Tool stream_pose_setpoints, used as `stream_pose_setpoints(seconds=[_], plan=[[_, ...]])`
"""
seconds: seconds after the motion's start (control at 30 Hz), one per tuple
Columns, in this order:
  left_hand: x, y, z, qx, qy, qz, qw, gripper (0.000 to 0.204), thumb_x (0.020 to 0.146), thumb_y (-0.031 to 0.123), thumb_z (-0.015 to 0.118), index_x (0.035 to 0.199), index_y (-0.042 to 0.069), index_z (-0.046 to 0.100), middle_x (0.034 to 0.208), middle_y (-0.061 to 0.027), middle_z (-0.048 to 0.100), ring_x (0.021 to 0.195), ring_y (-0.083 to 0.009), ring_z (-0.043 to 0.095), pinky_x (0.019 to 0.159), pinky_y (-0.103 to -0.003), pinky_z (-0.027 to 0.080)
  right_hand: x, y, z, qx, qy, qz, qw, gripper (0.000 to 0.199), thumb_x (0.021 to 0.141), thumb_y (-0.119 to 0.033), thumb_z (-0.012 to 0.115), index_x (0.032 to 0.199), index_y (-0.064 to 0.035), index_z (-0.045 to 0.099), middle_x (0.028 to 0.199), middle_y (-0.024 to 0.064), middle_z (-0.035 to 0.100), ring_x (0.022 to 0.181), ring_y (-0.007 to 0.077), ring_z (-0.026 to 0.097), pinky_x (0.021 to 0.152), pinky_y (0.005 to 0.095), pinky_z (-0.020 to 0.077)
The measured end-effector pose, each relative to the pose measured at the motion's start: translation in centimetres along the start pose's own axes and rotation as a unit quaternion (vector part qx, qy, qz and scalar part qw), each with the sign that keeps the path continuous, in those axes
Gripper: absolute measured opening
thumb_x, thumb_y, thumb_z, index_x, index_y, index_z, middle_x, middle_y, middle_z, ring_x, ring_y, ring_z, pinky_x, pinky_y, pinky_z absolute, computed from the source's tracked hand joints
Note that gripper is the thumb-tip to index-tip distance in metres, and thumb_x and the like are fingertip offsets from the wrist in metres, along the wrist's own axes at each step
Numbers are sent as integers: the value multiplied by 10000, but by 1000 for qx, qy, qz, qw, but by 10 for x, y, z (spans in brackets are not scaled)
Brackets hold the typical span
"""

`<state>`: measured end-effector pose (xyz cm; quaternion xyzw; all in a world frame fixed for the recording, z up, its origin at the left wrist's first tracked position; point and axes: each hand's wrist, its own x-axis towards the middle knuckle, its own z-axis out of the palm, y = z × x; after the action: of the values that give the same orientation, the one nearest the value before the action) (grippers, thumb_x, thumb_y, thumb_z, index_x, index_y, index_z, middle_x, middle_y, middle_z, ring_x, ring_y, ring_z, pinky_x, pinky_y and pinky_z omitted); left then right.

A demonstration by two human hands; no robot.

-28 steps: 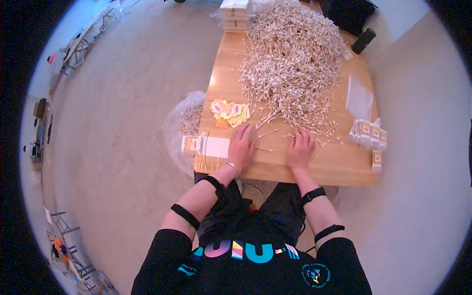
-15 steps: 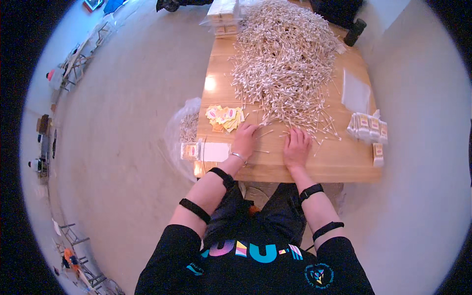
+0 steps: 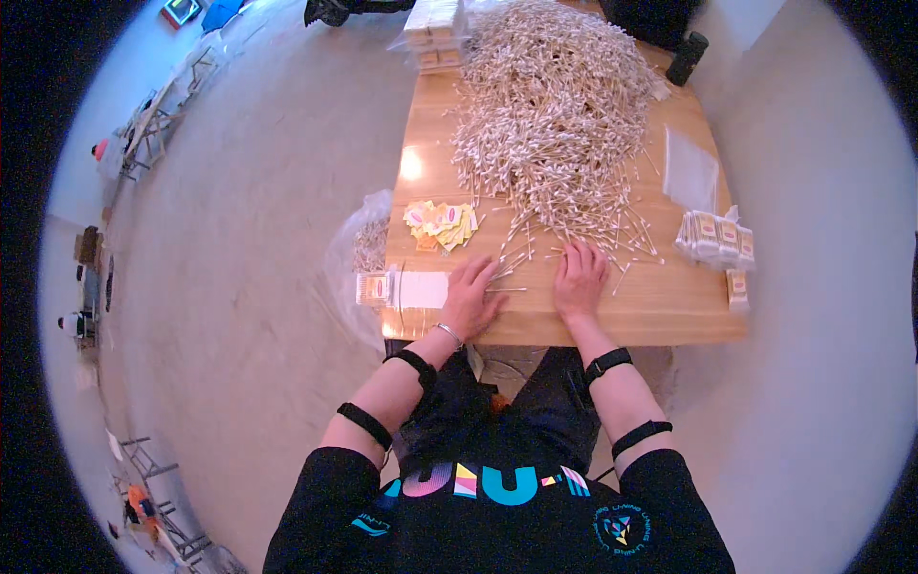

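Note:
A great heap of cotton swabs covers the far middle of the wooden table, thinning into loose ones toward me. At its near edge my right hand lies palm down, fingers stretched out beside several stray swabs. My left hand rests on the table to the left, thumb apart from the fingers, with a few loose swabs just right of its fingertips. Whether anything lies under either palm is hidden. Beyond my left hand is a small pile of yellow and white cards. A white rectangular sheet or pad adjoins that hand.
A filled swab pack stands at the table's left edge, with a clear bag of swabs below. On the right are clear plastic sleeves, packed bundles and a single pack. Wrapped stacks stand far left.
My left hand has drawn back toward me and slightly left, away from the cards, and its thumb has spread. My right hand has barely moved.

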<state>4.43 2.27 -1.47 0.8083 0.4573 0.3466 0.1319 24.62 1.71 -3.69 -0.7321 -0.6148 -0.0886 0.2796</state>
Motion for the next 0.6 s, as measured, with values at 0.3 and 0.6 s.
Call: stream_pose_setpoints(seconds=[0.3,0.6], plan=[[-12,-25,9,-60,-11,-13,998,238,769,64,588,1005,69,621,1006,-84,616,1002,-270,536,894,-381,416,14,-35,-7,50,-75,-186,978,254,747,-151,603,1000,-125,615,1068,44,531,1084,248,435,961,423,316],[-10,-25,8,-91,-9,-29,995,203,737,27,570,922,70,643,953,-74,631,971,-268,548,883,-369,427,9,0,7,53,-64,-144,986,78,723,-119,603,794,-135,629,836,14,558,880,239,504,795,387,396]])
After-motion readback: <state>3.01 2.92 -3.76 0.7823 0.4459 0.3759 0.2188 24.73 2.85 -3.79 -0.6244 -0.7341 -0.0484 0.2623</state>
